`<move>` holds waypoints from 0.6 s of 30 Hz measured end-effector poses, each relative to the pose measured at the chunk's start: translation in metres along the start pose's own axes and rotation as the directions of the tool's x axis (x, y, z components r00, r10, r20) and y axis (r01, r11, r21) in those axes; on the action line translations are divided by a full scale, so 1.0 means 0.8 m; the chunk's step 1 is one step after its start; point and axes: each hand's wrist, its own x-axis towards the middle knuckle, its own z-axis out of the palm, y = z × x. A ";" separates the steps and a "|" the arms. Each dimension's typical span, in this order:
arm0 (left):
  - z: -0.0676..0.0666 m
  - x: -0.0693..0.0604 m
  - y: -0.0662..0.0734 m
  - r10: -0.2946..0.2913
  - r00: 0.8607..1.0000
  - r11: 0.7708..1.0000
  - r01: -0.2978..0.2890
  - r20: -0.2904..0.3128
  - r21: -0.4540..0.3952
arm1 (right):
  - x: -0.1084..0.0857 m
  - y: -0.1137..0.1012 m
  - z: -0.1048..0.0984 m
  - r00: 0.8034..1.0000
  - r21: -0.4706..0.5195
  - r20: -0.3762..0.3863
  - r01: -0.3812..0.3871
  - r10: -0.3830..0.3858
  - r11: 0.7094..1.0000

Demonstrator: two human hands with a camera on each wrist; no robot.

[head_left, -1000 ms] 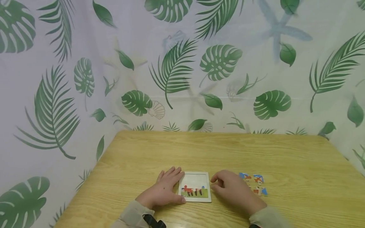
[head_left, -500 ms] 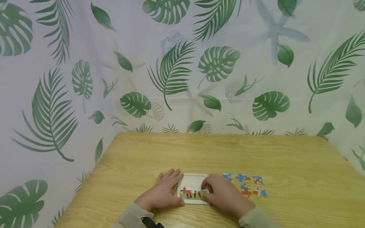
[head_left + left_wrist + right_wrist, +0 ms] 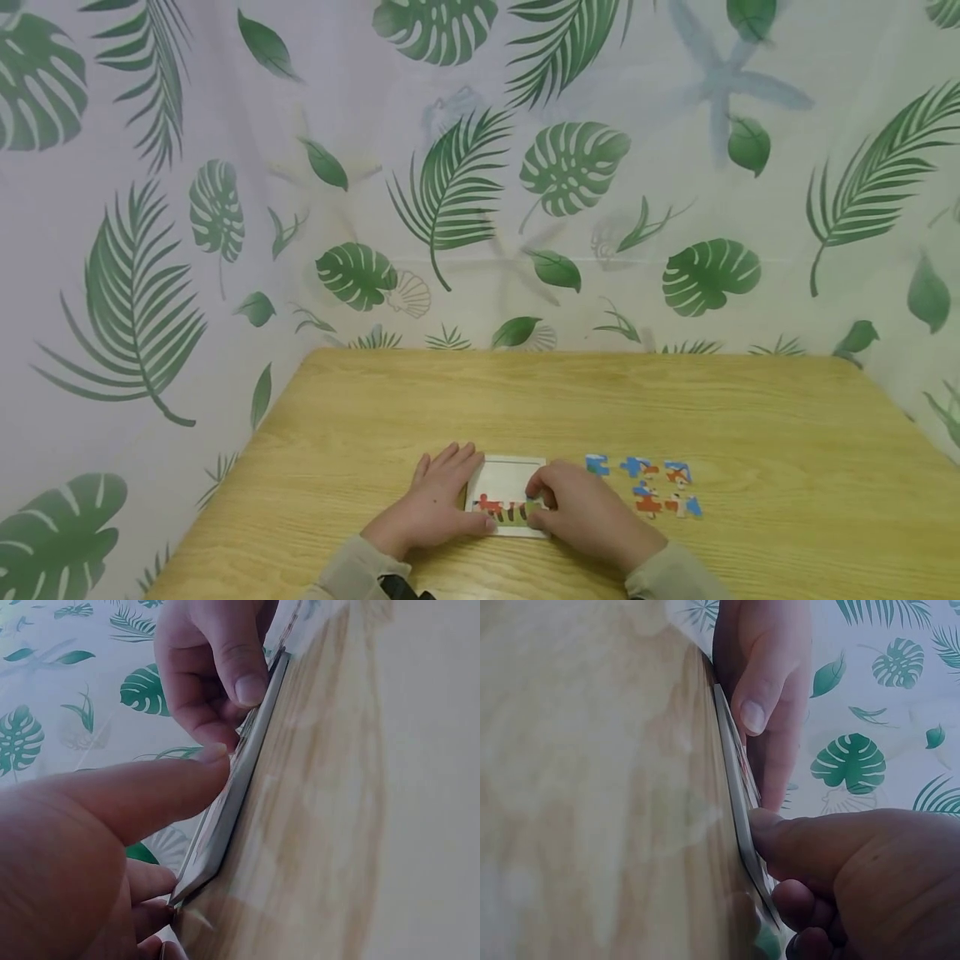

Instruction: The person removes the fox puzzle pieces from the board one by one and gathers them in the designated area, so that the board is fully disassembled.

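In the head view a white puzzle tray (image 3: 508,469) lies on the table, with a row of joined pieces (image 3: 498,510) in red, dark and green along its near side. My left hand (image 3: 431,504) rests at the tray's left side. Its straight fingers lie along the edge and its thumb touches the near left corner. At the tray's right side, my right hand (image 3: 585,512) has curled fingers. Its thumb and index finger pinch at the right end of the row, around a puzzle piece (image 3: 534,505) they mostly cover. The left wrist view shows both hands touching the tray (image 3: 240,780).
Several loose puzzle pieces (image 3: 678,473) in blue, orange and white lie to the right of the tray, just beyond my right hand. The wooden table (image 3: 420,392) ends at a leaf-patterned curtain (image 3: 480,208) at the back and left.
My right hand has moved left from beside the loose pieces onto the tray's right side, uncovering more of those pieces. Over the last half second it stays there; the left hand barely moves.
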 end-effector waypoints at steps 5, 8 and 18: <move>0.003 0.000 -0.002 -0.007 1.000 1.000 0.007 -0.005 0.011 | 0.000 -0.003 0.002 1.000 -0.002 0.008 0.001 -0.001 1.000; 0.004 -0.001 0.000 -0.009 1.000 1.000 0.009 -0.014 0.015 | -0.001 -0.003 0.004 1.000 -0.012 0.014 0.005 -0.004 1.000; 0.008 0.002 0.000 -0.004 0.999 1.000 0.005 -0.032 0.031 | -0.001 -0.009 0.000 0.998 -0.033 0.020 0.052 -0.051 0.998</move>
